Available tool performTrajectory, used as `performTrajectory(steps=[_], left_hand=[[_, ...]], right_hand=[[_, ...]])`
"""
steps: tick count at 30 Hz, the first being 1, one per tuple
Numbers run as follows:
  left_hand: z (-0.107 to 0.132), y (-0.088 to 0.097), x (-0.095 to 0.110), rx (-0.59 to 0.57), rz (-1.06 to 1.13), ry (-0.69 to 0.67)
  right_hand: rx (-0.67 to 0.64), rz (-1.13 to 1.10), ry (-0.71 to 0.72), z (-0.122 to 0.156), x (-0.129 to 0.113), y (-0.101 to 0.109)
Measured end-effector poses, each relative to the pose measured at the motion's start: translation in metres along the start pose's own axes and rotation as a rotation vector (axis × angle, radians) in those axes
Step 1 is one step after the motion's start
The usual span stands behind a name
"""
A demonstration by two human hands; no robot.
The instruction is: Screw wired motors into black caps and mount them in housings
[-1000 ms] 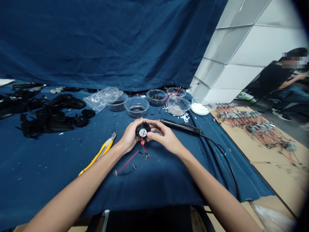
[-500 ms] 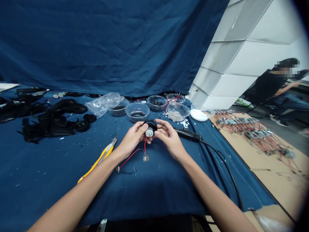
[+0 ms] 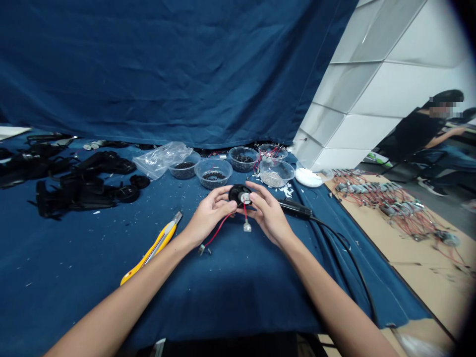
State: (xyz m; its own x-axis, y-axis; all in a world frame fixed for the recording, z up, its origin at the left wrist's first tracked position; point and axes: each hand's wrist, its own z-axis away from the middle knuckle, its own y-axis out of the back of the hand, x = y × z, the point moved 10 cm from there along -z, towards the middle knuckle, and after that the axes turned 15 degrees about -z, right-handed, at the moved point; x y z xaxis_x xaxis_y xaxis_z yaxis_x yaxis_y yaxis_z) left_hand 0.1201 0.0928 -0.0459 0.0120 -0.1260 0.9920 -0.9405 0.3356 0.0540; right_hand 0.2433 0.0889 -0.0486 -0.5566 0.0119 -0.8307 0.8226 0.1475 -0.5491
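Observation:
Between my hands, above the blue cloth, is a round black plastic housing (image 3: 235, 192) with a small silver motor (image 3: 245, 198) at its right side. My left hand (image 3: 212, 210) grips the housing's left edge, thumb in front. My right hand (image 3: 268, 210) pinches the motor with thumb and fingers. A red wire (image 3: 220, 230) runs down from near my left thumb to a small metal part (image 3: 203, 249). Another short red wire hangs from the motor with a small metal tab (image 3: 247, 227) at its end. My fingertips behind the housing are hidden.
A yellow utility knife (image 3: 152, 250) lies left of my forearm. Clear bowls (image 3: 213, 173) of small parts stand behind my hands, beside a plastic bag (image 3: 161, 159). Black housings (image 3: 80, 193) are piled left. A black-handled tool (image 3: 295, 208) with a cable lies right; wired motors (image 3: 394, 198) and a seated person (image 3: 420, 129) are beyond.
The housing has turned so its black inside shows more, and the motor now sits further right. Both hands shifted slightly right, and the hanging wires moved with them.

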Motion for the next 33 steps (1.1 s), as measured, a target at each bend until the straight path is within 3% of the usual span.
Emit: performTrajectory(steps=[3, 8, 10, 14, 27, 33], left_hand=[[-0.002, 0.001, -0.003, 0.020, -0.042, -0.002], [-0.004, -0.001, -0.014, 0.048, 0.023, 0.050], [-0.004, -0.003, -0.018, 0.047, 0.116, 0.067], [-0.002, -0.013, -0.019, 0.007, 0.178, 0.075], [0.006, -0.028, -0.020, 0.040, 0.306, 0.126], [-0.001, -0.012, -0.022, 0.055, 0.161, 0.070]], right_hand=[[-0.033, 0.187, 0.085, 0.001, -0.010, 0.000], [-0.293, 0.764, 0.525, 0.023, -0.039, -0.038], [-0.351, 0.846, 0.588, 0.029, -0.039, -0.047], [-0.309, 0.875, 0.659, 0.029, -0.042, -0.046], [-0.151, 0.711, 0.595, 0.027, -0.044, -0.032], [-0.275, 0.516, 0.405, 0.019, -0.039, -0.031]])
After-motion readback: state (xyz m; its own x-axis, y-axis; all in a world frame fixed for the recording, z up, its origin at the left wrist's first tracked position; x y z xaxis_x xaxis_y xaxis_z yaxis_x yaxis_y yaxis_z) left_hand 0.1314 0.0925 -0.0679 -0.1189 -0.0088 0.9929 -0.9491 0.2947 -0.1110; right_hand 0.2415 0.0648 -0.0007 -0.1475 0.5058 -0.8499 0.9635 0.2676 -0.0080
